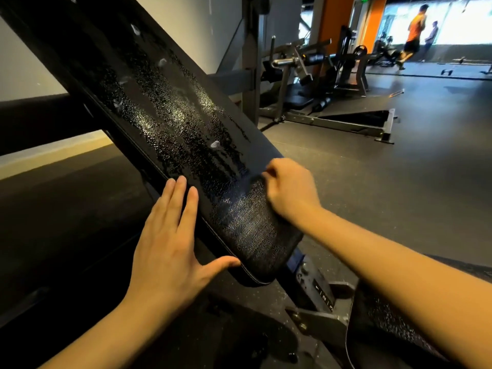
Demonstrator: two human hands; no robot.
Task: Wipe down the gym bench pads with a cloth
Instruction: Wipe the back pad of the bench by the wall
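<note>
The inclined black back pad [170, 107] of the bench runs from the top left down to the centre, and its upper part is covered in wet droplets. A dark woven cloth [250, 225] lies over the pad's lower end. My right hand [290, 190] has curled fingers and grips the cloth's upper edge at the pad's right side. Pressed flat against the pad's left edge, my left hand [165, 243] has straight fingers and its thumb under the lower end. The seat pad [386, 328] at the lower right is also speckled with droplets, partly hidden by my right forearm.
The bench's metal frame with a numbered adjustment scale [323, 296] sits below the back pad. Other gym machines [319, 83] stand behind on the dark rubber floor [399, 182]. A person in an orange shirt [415, 33] moves at the far back right.
</note>
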